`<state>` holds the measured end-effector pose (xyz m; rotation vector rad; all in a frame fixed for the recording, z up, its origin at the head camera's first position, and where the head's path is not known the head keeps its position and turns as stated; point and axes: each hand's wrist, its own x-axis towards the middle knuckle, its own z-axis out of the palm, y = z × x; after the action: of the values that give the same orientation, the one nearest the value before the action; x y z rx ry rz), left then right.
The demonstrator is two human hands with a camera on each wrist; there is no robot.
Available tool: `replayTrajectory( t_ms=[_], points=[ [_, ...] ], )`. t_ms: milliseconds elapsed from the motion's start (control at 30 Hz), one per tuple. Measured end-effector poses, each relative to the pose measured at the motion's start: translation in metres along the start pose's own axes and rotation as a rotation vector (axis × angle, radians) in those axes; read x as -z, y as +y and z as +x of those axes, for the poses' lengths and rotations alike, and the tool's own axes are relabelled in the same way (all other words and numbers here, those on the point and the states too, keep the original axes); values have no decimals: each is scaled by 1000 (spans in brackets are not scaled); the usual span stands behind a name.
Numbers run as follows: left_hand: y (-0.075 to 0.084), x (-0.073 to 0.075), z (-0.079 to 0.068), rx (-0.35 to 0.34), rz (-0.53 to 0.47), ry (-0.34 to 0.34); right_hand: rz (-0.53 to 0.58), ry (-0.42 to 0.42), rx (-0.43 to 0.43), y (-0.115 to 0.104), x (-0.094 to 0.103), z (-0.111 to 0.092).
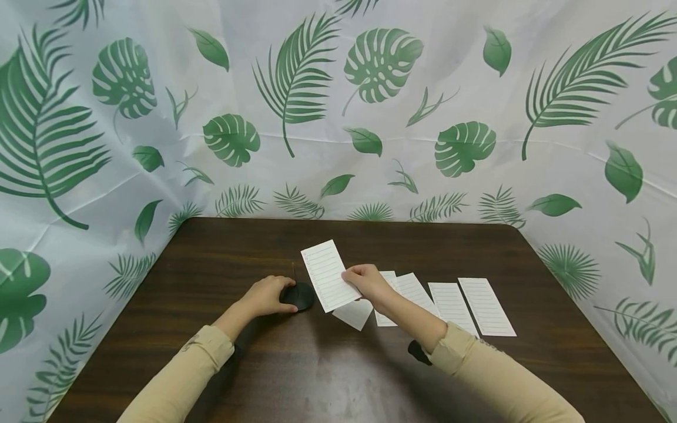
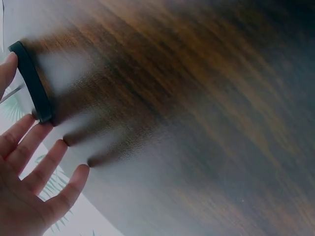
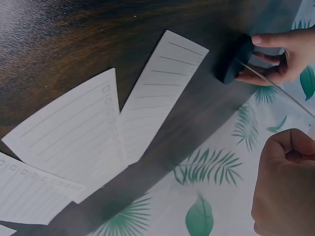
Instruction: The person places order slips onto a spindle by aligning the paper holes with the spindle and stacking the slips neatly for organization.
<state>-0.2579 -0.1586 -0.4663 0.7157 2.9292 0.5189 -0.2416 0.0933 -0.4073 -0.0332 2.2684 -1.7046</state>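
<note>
My left hand [image 1: 267, 295] grips a receipt spike by its round black base [image 1: 304, 296], which stands on the table. Thumb and fingertips lie on opposite edges of that base, as the left wrist view shows; the other fingertips reach down to the tabletop. A thin metal rod [image 3: 275, 85] rises from the base. Between thumb and fingers, my right hand [image 1: 369, 284] pinches a white lined paper slip [image 1: 324, 273] by its right edge. This slip is held up, tilted, just right of the spike. Its lower corner overlaps another slip [image 1: 354, 317] on the table.
Several more lined slips with checkboxes [image 1: 486, 306] lie to the right on the dark wooden table [image 1: 238, 247], some overlapping and partly behind my right forearm. A white curtain with green leaves [image 1: 328, 117] hangs close behind the table and along its sides.
</note>
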Motion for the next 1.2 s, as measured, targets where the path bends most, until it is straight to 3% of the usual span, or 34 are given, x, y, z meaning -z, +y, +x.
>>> replayTrajectory(
  t_ms=[167,367,467,633,767,933,1200],
  points=[
    [-5,2,-4,-23,-42,-11,22,-25,6,-5,-2,1],
    [-8,11,-12,-34,-173,18,73,-45,-4,-9,-6,-1],
    [-5,18,-14,-18,-220,94,86,-55,-6,-11,-8,-2],
    [6,34,-15,46,-295,298,96,-65,6,-15,-14,-4],
    [17,46,-15,92,-440,422,102,-79,5,-17,-19,-5],
    [28,52,-12,133,-619,488,110,-67,6,-17,-24,-5],
    [43,50,-6,306,-793,543,128,-48,14,-12,-33,-5]
  ],
)
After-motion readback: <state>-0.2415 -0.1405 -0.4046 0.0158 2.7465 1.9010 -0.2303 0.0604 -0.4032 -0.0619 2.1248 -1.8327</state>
